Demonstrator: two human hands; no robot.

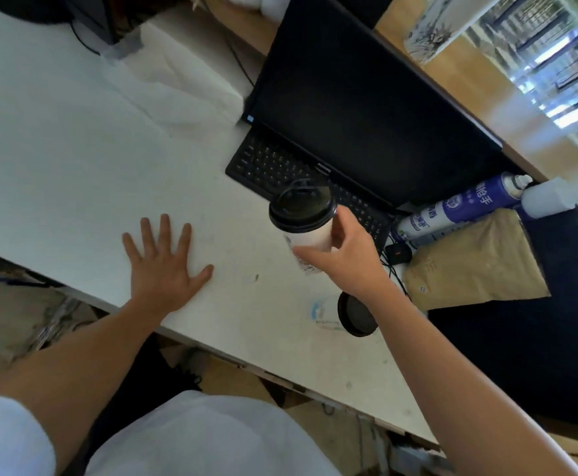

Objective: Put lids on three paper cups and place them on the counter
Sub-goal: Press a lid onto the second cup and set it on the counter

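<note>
My right hand [346, 255] grips a white paper cup [310, 235] by its side, held above the white table in front of the keyboard. A black lid [301, 209] sits on that cup. A second white paper cup [328, 312] with a black lid [356, 314] stands on the table just below my right wrist, partly hidden by my forearm. My left hand [164, 266] lies flat on the white table [75, 149] with its fingers spread and nothing in it. A third cup is not visible.
A black monitor [366, 97] and a black keyboard [280, 166] stand right behind the held cup. Blue-and-white spray cans [459, 207], a brown paper bag [473, 262] and a mouse [399, 252] lie at the right. A wooden counter [486, 84] runs behind the monitor.
</note>
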